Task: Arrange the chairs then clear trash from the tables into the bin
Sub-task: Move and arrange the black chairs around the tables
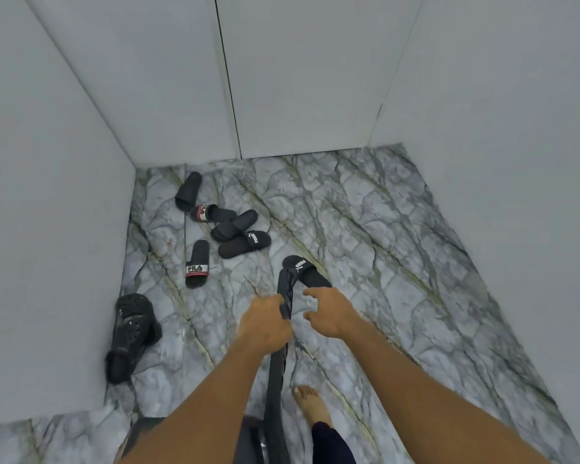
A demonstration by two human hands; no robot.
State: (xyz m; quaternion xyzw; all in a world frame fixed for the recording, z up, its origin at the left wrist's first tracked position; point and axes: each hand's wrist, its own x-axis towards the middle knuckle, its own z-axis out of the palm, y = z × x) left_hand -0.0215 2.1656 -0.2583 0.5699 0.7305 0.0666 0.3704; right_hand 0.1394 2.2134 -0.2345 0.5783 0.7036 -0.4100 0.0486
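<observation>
My left hand [265, 324] is closed around the gathered neck of a black plastic bag [277, 373], which hangs down towards a dark object at the bottom edge that I cannot make out. The bag's twisted top end [287, 283] sticks up above my fist. My right hand [330, 313] hovers just to the right of the bag with its fingers apart and curled, holding nothing. No chairs, tables or bin can be identified in view.
Several black slides [243, 236] and a black clog [133, 333] lie scattered on the marbled floor near the left wall. White walls [47, 229] and a closed double door [235, 95] enclose a small corner. My bare right foot [312, 406] stands on the floor below.
</observation>
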